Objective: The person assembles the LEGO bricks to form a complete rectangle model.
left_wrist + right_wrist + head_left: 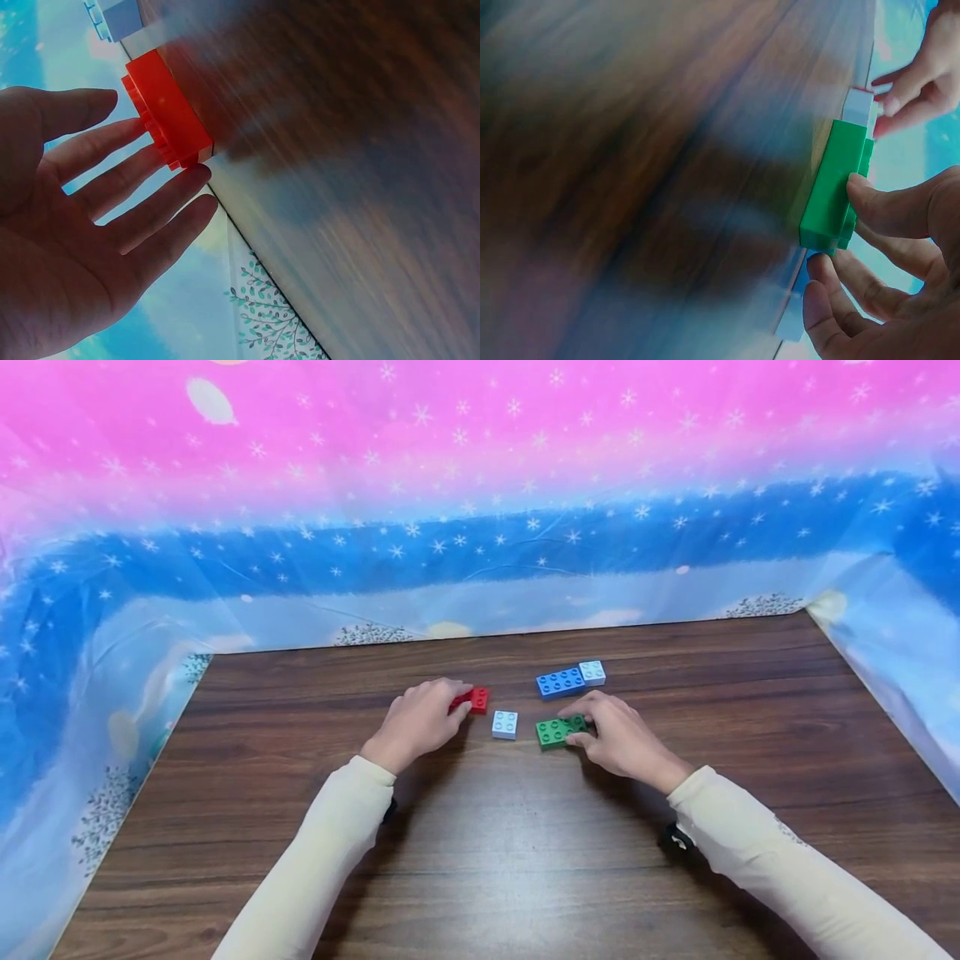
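Note:
A red toy brick [478,700] lies on the table by my left hand [426,714], which partly covers it in the head view. In the left wrist view the thumb stands apart from the red brick [169,109], while the straight fingers reach behind its studded side. My right hand [621,732] pinches a long green brick [553,732], its thumb [866,196] on the near side and fingers round the end. Between these two bricks sits a small white brick [505,725].
Behind the green brick a blue brick [560,683] lies end to end with another white brick [592,672]. They all rest on a brown wood-grain table [480,877]. A pink and blue snowflake cloth [480,552] borders its back and sides.

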The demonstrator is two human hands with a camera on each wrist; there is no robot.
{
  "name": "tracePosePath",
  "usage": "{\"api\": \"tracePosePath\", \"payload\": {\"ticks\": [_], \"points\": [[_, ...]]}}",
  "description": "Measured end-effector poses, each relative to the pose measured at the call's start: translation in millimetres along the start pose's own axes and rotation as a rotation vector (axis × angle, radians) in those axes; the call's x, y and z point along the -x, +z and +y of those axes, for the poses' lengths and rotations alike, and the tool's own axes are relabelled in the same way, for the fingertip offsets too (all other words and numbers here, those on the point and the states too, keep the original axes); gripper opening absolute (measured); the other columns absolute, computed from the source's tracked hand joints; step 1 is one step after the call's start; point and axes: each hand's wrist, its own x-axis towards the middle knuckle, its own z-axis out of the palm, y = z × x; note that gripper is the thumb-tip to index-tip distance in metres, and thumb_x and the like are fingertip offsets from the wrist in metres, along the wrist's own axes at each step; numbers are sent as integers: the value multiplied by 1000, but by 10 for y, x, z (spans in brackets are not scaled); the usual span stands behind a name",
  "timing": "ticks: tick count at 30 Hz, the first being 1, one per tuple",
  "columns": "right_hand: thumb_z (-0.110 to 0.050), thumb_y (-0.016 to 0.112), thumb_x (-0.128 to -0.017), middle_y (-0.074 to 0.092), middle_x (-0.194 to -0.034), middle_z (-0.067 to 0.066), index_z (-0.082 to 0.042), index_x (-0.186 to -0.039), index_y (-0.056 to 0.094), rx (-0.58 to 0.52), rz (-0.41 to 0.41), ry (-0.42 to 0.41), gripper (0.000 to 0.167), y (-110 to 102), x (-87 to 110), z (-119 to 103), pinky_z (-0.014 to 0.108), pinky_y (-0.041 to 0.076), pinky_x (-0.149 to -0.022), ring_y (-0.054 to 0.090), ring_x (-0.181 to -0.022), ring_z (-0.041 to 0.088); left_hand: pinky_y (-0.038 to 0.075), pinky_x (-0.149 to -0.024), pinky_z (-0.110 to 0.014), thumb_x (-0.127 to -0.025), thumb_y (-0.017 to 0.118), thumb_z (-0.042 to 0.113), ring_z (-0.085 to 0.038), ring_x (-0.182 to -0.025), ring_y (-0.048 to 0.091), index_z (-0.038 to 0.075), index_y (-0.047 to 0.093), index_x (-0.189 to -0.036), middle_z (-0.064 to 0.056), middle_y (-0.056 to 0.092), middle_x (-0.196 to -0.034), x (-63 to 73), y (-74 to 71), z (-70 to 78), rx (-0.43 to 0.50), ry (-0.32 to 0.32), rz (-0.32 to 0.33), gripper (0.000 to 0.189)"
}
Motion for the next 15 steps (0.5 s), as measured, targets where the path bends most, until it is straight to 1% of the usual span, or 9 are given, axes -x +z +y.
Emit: {"api": "tracePosePath", "payload": {"ticks": [2, 4, 8, 11, 15], "points": [[-9, 74, -93, 65, -120, 12, -5, -126, 71, -7, 6, 32, 33, -24, -1, 41, 50, 51, -88, 61, -106, 30, 44, -60, -35, -101, 64, 21, -22, -81, 57, 7, 64, -137, -13, 65, -133, 25, -6, -7, -2, -7, 3, 39], [-8, 73, -94, 64, -120, 13, -5, -127, 70, -12, 13, 61, 33, -49, 4, 84, 50, 51, -87, 62, -106, 31, 44, -58, -36, -100, 66, 20, -23, -76, 56, 7, 65, -137, -13, 65, -133, 53, -10, -12, 0, -11, 6, 39], [-8, 72, -94, 64, -119, 15, -4, -128, 69, -14, 24, 109, 34, -98, 26, 162, 48, 52, -83, 62, -102, 30, 48, -66, -38, -99, 67, 21, -22, -80, 59, 7, 66, -135, -12, 67, -130, 110, -11, -21, -16, -6, 17, 38], [-7, 71, -95, 63, -117, 16, -3, -129, 68, -22, 30, 126, 35, -133, 51, 207, 46, 51, -80, 61, -97, 28, 47, -66, -38, -99, 67, 21, -22, -80, 57, 7, 68, -133, -12, 68, -127, 155, -15, -25, -29, 1, 24, 37], [-7, 70, -96, 62, -117, 18, -3, -131, 67, -28, 33, 137, 35, -173, 85, 251, 44, 49, -78, 60, -93, 26, 38, -54, -34, -99, 68, 20, -20, -65, 49, 8, 69, -132, -12, 70, -122, 210, -31, -26, -7, -5, 15, 35]]}}
